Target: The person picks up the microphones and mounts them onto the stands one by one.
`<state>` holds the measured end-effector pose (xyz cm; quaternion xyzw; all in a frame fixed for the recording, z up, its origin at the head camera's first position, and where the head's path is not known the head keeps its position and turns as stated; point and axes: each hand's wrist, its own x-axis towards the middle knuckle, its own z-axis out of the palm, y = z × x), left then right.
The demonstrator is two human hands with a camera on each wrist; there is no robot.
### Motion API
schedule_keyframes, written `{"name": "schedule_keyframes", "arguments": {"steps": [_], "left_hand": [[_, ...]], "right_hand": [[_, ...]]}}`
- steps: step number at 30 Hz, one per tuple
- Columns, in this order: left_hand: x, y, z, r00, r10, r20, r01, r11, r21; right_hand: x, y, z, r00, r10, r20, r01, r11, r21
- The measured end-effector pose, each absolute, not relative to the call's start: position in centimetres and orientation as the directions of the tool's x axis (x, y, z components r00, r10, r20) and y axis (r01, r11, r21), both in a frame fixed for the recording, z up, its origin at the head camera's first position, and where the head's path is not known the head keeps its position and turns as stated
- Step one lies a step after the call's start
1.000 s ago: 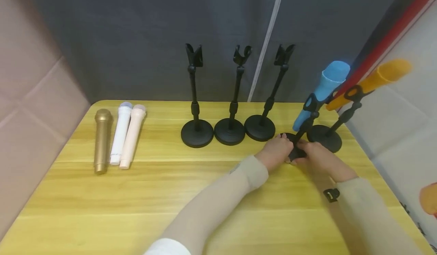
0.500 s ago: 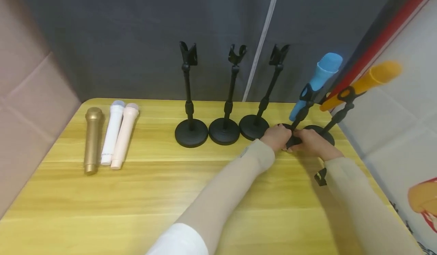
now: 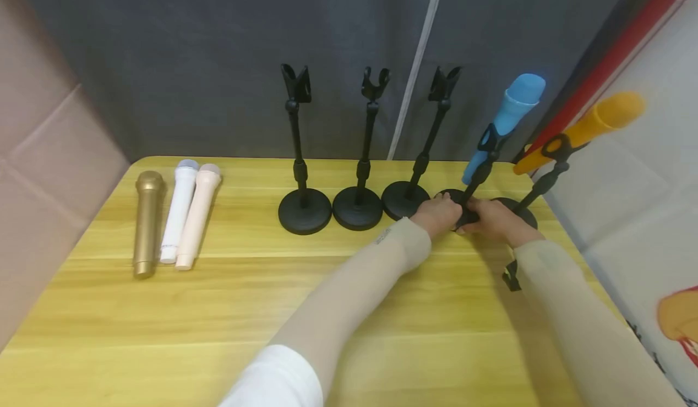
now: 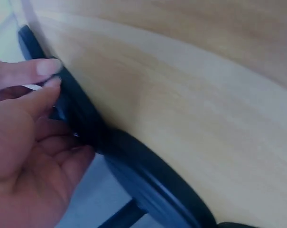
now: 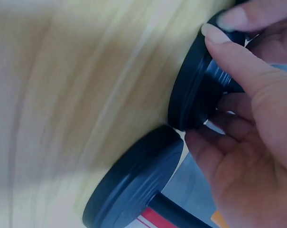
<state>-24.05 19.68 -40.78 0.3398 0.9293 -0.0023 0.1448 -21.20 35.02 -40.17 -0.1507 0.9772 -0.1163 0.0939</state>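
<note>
My left hand (image 3: 438, 214) and right hand (image 3: 498, 220) grip the round black base (image 3: 451, 196) of a microphone stand from either side. A light blue microphone (image 3: 512, 107) sits tilted in that stand's clip. In the left wrist view, the left hand (image 4: 34, 156) has its thumb on the rim of the base (image 4: 81, 111) and its fingers curled around the side. The right hand (image 5: 257, 123) holds the base (image 5: 193, 90) likewise in the right wrist view, the two thumbs close together. Both wrist views show neighbouring bases right beside the held one.
To the left stand three microphone stands with bare clips, the nearest being one black stand (image 3: 406, 200). An orange microphone (image 3: 591, 125) rests in the rightmost stand. A gold microphone (image 3: 147, 225), a white microphone (image 3: 180, 213) and a pale pink microphone (image 3: 199, 216) lie at the table's left.
Both hands have pushed the stand with the blue microphone back, bringing its base closer in line with the stands to its left. The head view has shifted a little.
</note>
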Motion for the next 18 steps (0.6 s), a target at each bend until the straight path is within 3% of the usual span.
{"name": "schedule_keyframes", "arguments": {"steps": [8,18], "left_hand": [[-21.1,17.4,-39.2,-0.672,0.721,-0.170,0.719,0.690,0.080],[-17.6,12.2,-37.2,-0.632,0.752,-0.189,0.761,0.648,0.034]], "right_hand": [[-20.5,34.9,-40.4,-0.949,-0.263,-0.173,-0.227,0.952,-0.203],[-18.8,33.4,-38.9,-0.965,-0.198,-0.171,-0.159,0.963,-0.218]]}}
